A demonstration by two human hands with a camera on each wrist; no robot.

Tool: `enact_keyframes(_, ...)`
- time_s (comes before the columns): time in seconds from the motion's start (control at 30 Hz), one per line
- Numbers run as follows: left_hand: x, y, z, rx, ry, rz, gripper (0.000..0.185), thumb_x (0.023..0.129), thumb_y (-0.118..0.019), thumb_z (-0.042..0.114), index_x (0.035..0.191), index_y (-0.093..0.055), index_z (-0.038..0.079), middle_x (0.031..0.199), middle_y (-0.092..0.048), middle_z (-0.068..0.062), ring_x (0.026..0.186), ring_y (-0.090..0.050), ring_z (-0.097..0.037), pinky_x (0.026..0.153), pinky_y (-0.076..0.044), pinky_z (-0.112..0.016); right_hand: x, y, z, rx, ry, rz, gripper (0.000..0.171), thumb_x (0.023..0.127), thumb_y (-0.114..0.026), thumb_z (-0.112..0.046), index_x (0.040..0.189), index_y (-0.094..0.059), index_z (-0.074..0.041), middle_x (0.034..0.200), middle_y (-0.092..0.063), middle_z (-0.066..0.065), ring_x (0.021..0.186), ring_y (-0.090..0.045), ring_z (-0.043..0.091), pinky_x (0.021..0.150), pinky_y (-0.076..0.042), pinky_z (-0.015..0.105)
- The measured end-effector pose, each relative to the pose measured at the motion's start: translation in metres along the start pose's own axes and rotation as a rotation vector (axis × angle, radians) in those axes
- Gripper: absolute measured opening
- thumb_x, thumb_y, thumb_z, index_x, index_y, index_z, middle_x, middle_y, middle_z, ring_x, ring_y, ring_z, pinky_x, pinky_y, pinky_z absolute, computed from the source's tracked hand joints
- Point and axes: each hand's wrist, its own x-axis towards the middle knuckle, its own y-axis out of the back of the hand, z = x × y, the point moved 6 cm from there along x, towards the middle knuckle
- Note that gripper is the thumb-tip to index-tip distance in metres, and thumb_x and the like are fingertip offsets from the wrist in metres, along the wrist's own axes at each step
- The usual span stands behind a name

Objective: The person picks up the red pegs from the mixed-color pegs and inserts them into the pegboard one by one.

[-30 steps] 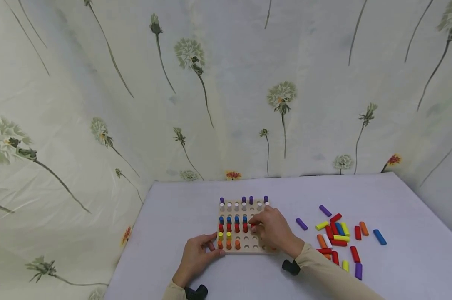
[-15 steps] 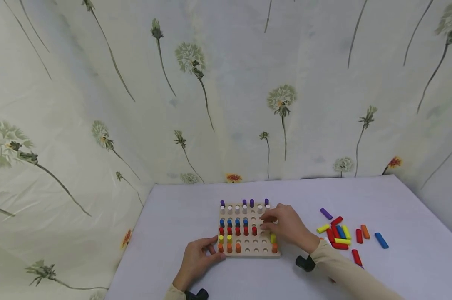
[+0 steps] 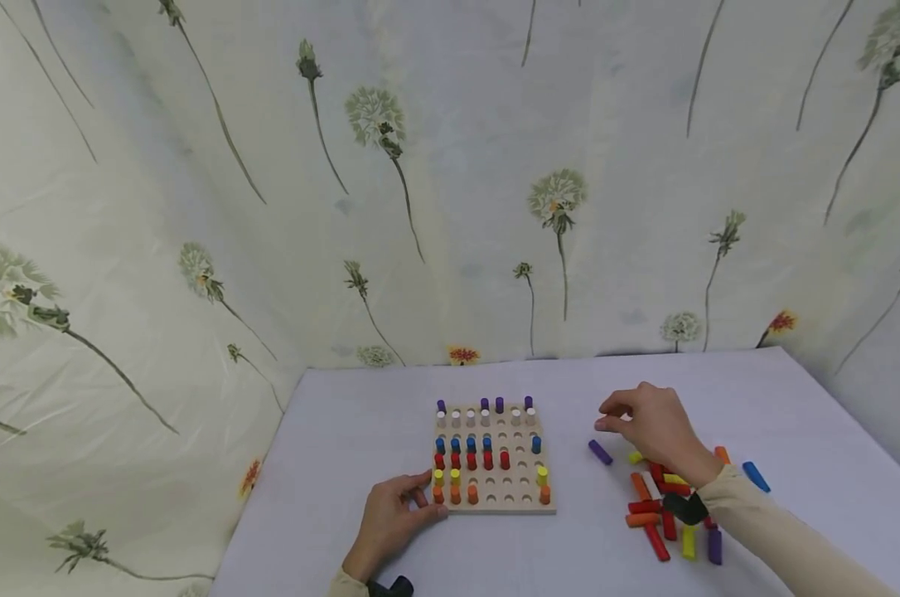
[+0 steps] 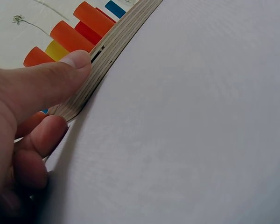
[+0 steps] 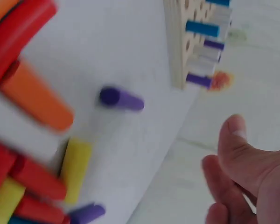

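Observation:
A wooden pegboard (image 3: 500,512) stands on the table with rows of purple, white, blue, red, yellow and orange pegs upright in it; several holes are bare. My left hand (image 3: 392,518) grips its near left corner; in the left wrist view the thumb (image 4: 60,86) presses the board's edge beside orange pegs (image 4: 71,36). My right hand (image 3: 657,424) hovers over the loose pegs to the right, fingers loosely bent, with nothing seen in it. Closest to its fingertips lies a purple peg (image 3: 601,452), also in the right wrist view as a purple cylinder (image 5: 123,99).
Loose red, orange, yellow, white, blue and purple pegs lie heaped right of the board, partly hidden under my right forearm. A blue peg (image 3: 756,476) lies at the heap's right side. A flower-print cloth (image 3: 450,207) hangs behind the table (image 3: 360,414).
My right hand has left the pegboard and moved right, over the loose pegs. A blue peg stands in the right column where the hand was. My left hand stays at the corner.

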Motion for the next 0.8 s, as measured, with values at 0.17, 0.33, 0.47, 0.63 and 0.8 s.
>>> enact_keyframes(0.17,0.0,0.002,0.0,-0.005,-0.011,0.005,0.061,0.08,-0.092,0.042,0.132,-0.076,0.012,0.079,-0.065,0.013,0.06,-0.047,-0.004,0.054,-0.032,-0.021,-0.007,0.013,0.031,-0.057,-0.04,-0.003,0.028,0.083,-0.092,-0.028,0.103,-0.083,-0.01,0.087,-0.08,-0.001,0.086,-0.062,0.026,0.075,-0.037,0.043)
enact_keyframes(0.33,0.001,0.002,-0.001,-0.015,-0.006,0.005,0.061,0.08,-0.092,0.041,0.131,-0.076,0.013,0.08,-0.066,0.013,0.06,-0.047,-0.005,0.054,-0.033,-0.021,-0.019,0.014,0.06,-0.092,-0.125,-0.044,0.039,0.084,-0.09,-0.031,0.112,-0.081,-0.006,0.099,-0.08,0.01,0.091,-0.056,0.03,0.075,-0.031,0.044)
enact_keyframes(0.47,-0.001,0.002,0.0,-0.029,-0.001,-0.003,0.061,0.081,-0.092,0.042,0.131,-0.076,0.013,0.08,-0.066,0.012,0.06,-0.048,-0.005,0.054,-0.033,-0.021,-0.027,0.016,0.079,-0.121,-0.193,-0.078,0.047,0.083,-0.09,-0.037,0.115,-0.079,-0.003,0.104,-0.078,0.017,0.093,-0.054,0.034,0.074,-0.032,0.046)
enact_keyframes(0.63,-0.003,0.002,0.002,-0.038,-0.019,0.003,0.06,0.081,-0.092,0.041,0.13,-0.076,0.011,0.079,-0.066,0.012,0.059,-0.047,-0.004,0.053,-0.032,-0.02,-0.031,0.018,0.099,-0.139,-0.263,-0.132,0.059,0.083,-0.088,-0.045,0.119,-0.076,0.0,0.107,-0.075,0.022,0.095,-0.055,0.04,0.075,-0.036,0.05)
enact_keyframes(0.8,-0.002,0.003,0.003,-0.032,-0.043,0.015,0.059,0.08,-0.093,0.039,0.129,-0.077,0.01,0.078,-0.066,0.012,0.059,-0.046,-0.003,0.054,-0.032,-0.02,-0.033,0.014,0.116,-0.118,-0.328,-0.192,0.067,0.082,-0.086,-0.054,0.117,-0.076,0.003,0.106,-0.075,0.024,0.095,-0.056,0.043,0.077,-0.04,0.054)
